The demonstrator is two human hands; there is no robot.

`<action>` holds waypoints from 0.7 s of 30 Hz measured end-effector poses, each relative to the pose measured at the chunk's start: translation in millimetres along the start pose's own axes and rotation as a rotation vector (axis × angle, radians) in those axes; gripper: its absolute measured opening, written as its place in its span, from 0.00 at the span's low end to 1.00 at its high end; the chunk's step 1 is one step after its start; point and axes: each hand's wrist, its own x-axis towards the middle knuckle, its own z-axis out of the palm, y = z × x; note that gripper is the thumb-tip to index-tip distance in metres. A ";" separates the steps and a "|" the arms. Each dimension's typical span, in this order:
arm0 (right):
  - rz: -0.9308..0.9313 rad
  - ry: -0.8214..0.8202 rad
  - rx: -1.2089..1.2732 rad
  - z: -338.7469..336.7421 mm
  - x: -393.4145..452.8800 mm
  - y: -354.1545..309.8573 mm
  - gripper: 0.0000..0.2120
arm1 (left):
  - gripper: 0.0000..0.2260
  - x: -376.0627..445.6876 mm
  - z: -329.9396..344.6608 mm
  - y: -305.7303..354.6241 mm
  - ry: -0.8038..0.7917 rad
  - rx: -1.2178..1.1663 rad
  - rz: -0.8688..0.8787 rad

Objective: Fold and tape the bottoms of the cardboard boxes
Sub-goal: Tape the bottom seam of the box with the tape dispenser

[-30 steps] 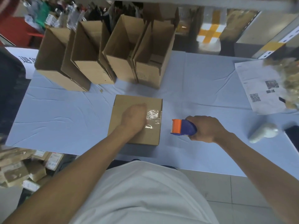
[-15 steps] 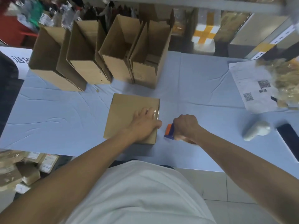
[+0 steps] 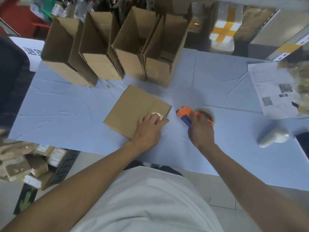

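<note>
Cardboard parcels (image 3: pixel 25 164) lie blurred on the floor at the near left, partly cut off. On the blue tablecloth (image 3: pixel 66 118) the left hand (image 3: pixel 147 129) lies flat with fingers spread on the near corner of the upturned box (image 3: pixel 133 109), covering part of the clear tape (image 3: pixel 158 114). Just beside it, the right hand (image 3: pixel 200 129) grasps the orange-and-blue tape dispenser (image 3: pixel 185 114), hiding much of its roll. Farther right sit a smeared white object (image 3: pixel 274 137) and printed sheets (image 3: pixel 274 92). Four open boxes (image 3: pixel 117 52) stand behind.
</note>
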 end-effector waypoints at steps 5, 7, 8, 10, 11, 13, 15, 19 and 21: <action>-0.320 -0.128 0.230 -20.9 30.1 -44.4 0.35 | 0.27 -26.0 0.5 -22.8 0.046 -0.147 0.020; -0.416 -0.418 0.420 -21.0 43.4 -69.3 0.41 | 0.26 -32.7 1.3 -26.0 0.092 -0.227 -0.010; -0.412 -0.508 0.525 -19.8 46.4 -78.9 0.40 | 0.23 -36.0 -0.6 -26.9 0.122 -0.269 -0.049; -0.317 -0.558 0.747 -23.6 47.0 -89.9 0.36 | 0.17 -43.2 -9.2 -32.4 0.194 -0.304 -0.148; -0.253 -0.570 0.874 -29.1 44.3 -92.2 0.34 | 0.15 -46.5 -19.7 -35.3 0.208 -0.307 -0.184; -0.148 -0.564 1.103 -47.2 32.0 -97.4 0.28 | 0.15 -50.1 -52.1 -39.0 0.176 -0.310 -0.247; -0.076 -0.492 1.236 -62.9 16.2 -104.7 0.22 | 0.14 -50.1 -82.5 -42.1 0.118 -0.291 -0.284; -0.056 -0.291 0.928 -81.0 -15.4 -122.3 0.14 | 0.08 -48.8 -108.0 -47.4 0.070 -0.221 -0.277; -0.136 -0.045 0.516 -90.7 -21.2 -130.4 0.11 | 0.08 -44.9 -113.4 -49.1 0.061 -0.232 -0.250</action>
